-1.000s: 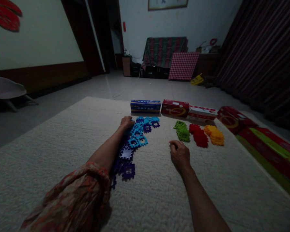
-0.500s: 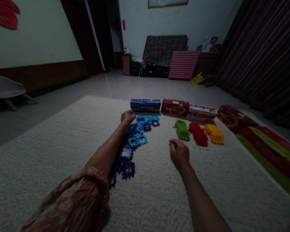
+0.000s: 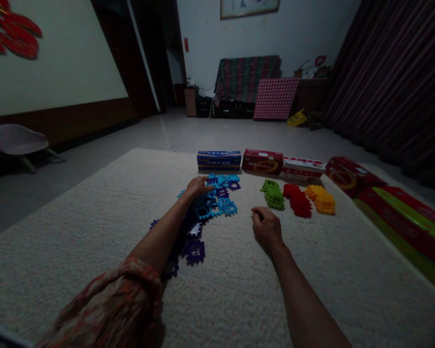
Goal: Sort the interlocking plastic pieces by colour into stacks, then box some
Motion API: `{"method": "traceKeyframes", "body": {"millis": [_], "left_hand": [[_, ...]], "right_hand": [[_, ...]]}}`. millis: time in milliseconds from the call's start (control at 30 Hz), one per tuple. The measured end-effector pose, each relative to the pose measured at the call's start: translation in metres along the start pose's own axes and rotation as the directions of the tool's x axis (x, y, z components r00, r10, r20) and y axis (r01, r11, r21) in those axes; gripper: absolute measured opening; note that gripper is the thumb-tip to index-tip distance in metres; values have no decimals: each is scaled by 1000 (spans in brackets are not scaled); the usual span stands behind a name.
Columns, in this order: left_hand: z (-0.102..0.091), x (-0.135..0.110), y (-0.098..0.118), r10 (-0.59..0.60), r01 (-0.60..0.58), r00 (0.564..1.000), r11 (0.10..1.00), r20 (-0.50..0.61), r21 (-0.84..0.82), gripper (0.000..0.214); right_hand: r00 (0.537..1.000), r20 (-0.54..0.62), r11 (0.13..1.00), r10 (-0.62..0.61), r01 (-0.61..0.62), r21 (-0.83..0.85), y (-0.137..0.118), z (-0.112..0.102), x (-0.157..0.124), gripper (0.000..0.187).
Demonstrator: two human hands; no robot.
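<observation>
Left hand point(image 3: 198, 186): over the blue pieces point(image 3: 227, 206); cannot tell if it grips one.
Right hand point(image 3: 266, 224): curled near the green pieces point(image 3: 273, 195); cannot tell if anything's inside.
Careful fingers: lift gently, because the teeth may catch.
Purple pieces point(image 3: 195, 252): closer, partly behind the left arm point(image 3: 163, 236).
Mat point(image 3: 235, 290): pale, bumpy.
Room: dim, with a dark curtain point(image 3: 377, 72).

Dim, cool light; grainy. Dark purple pleated fabric curtain point(image 3: 387, 77) at two o'clock nearly black. Faint glare on pale glossy tiled floor point(image 3: 224, 131), twelve o'clock. Wide-angle stretch, softness toward edges.
</observation>
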State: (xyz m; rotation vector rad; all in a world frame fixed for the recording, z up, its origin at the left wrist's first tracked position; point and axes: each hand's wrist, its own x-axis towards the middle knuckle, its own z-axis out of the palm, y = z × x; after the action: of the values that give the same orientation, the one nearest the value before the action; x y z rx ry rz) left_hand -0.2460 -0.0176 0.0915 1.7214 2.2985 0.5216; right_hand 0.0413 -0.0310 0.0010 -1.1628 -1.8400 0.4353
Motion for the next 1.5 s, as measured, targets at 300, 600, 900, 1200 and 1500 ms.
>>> {"method": "traceKeyframes", "body": {"millis": [300, 600, 900, 1200, 1500], "left_hand": [[20, -3, -6, 40, -39, 999, 985, -1, 166, 58], [17, 0, -13, 76, -79, 997, 990, 24, 113, 43], [16, 11, -9, 189, -196, 978, 976, 87, 91, 42], [13, 9, -10, 153, -153, 988, 988, 30, 0, 64], [13, 17, -19, 60, -73, 997, 930, -49, -359, 44]], "right_hand": [[999, 4, 999, -33, 33, -13, 0, 1, 0, 27], [1000, 10, 999, -28, 28, -21, 1, 1, 1, 27], [1000, 18, 999, -16, 16, -32, 1, 1, 0, 28], [1000, 21, 999, -20, 21, -36, 5, 3, 1, 28], [999, 23, 999, -25, 25, -35, 6, 2, 0, 28]]}}
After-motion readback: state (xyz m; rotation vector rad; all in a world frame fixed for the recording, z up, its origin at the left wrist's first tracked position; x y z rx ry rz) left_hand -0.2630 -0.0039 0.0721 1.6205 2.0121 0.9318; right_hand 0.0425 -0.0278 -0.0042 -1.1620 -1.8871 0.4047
